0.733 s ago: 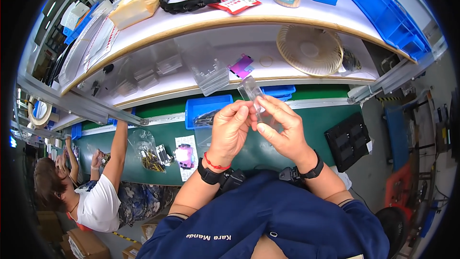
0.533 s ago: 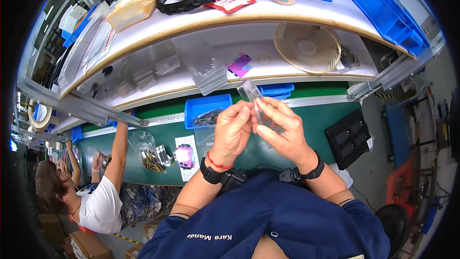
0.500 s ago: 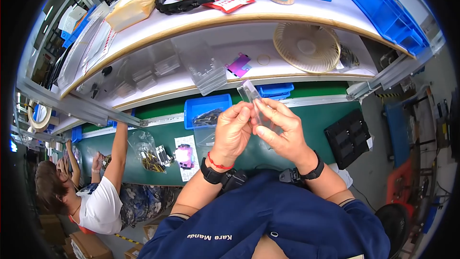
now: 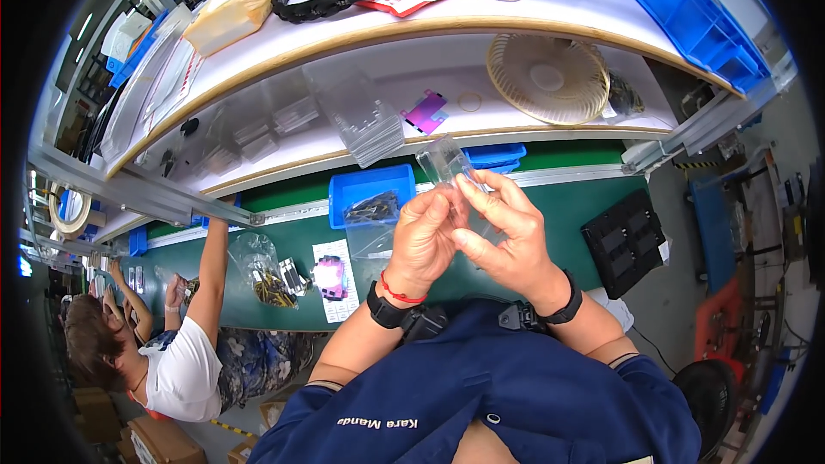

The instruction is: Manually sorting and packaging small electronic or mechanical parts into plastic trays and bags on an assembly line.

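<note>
My left hand (image 4: 423, 236) and my right hand (image 4: 509, 225) are raised over the green bench, close together. Between them they grip a clear plastic tray (image 4: 440, 157), thin-walled and see-through, which sticks up beyond the fingertips. The left fingers are bent round its near left part; the right thumb and fingers pinch its right side. Part of the tray is hidden by the fingers, and its lower end is hard to make out. Just left of the hands stands a blue bin (image 4: 337, 198) with dark small parts (image 4: 374, 206), and a clear bag (image 4: 365, 241) lies against its front.
Ahead, a white shelf holds stacked clear trays (image 4: 365, 125), a purple film piece (image 4: 425, 112) and a round cream basket (image 4: 550, 103). A black tray (image 4: 627, 245) lies at right. Parts on a paper sheet (image 4: 333, 305) lie left. A co-worker (image 4: 176, 361) sits at far left.
The clear tray has turned between my hands, so more of its broad face shows. My left hand has shifted slightly right, while the right hand stays nearly in place.
</note>
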A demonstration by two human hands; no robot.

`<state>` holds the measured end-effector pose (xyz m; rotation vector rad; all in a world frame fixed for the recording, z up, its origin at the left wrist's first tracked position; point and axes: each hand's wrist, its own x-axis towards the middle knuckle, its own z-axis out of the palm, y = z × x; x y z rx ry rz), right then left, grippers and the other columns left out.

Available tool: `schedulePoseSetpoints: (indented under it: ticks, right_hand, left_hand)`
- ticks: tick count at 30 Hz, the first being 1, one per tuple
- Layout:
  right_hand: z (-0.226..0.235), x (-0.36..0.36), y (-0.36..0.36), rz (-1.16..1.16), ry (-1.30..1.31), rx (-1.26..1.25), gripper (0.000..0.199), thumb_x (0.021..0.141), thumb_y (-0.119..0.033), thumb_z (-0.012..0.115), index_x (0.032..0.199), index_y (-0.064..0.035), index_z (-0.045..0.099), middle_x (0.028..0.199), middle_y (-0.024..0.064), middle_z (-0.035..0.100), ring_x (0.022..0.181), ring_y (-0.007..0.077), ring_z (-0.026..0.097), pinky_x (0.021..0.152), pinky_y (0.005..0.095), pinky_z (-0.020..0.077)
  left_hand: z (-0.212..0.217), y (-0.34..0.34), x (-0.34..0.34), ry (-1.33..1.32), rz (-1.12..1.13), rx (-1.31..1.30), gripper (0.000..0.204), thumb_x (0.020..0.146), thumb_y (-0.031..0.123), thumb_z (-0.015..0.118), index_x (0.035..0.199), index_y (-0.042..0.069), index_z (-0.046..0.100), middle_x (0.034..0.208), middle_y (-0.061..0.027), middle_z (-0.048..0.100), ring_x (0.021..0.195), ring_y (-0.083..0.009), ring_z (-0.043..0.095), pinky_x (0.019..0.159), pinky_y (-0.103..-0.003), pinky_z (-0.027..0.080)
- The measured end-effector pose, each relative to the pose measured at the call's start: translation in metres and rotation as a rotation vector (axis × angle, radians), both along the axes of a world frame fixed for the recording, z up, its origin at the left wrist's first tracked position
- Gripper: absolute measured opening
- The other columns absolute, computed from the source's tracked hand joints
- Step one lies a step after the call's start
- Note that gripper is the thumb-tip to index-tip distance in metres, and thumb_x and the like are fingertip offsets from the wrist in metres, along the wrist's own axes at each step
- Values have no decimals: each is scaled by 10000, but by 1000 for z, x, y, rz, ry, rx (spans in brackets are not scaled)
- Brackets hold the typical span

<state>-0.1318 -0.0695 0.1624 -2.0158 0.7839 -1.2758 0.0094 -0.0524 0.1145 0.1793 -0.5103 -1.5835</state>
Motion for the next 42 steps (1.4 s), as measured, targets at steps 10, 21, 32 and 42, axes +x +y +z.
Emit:
schedulePoseSetpoints:
  ticks: [10,21,32,42]
  right_hand:
    - [2,-10,-3,-179,219,-177,614,660,-279,819,1202,-67,626,1163,207,536,692,185,528,619,315,490]
    - [-2,-26,-1,-26,-224,399,488,765,-137,743,1227,-60,607,1182,157,578,855,165,620,736,276,539]
    - [6,-55,-10,-386,80,-34,789,575,-128,862,1275,-1,519,1193,121,558,913,157,584,690,254,467]
    - [8,-46,0,-420,132,-104,761,572,-138,854,1245,12,531,1226,185,546,1019,256,582,764,313,506]
  left_hand:
    - [22,6,16,-740,267,-132,175,889,33,611,1040,-54,614,969,-123,645,792,-176,655,665,-269,569]
    - [0,-5,17,-443,115,-187,102,877,130,632,849,82,546,883,-54,566,1179,-269,466,1054,-572,327]
    - [-10,-8,20,-282,-22,-126,44,908,89,572,913,75,530,1104,-90,518,1285,-358,411,1026,-561,394]
    - [-14,-8,18,-326,-23,-131,45,912,83,564,913,70,521,1174,-106,503,1280,-405,409,982,-522,447]
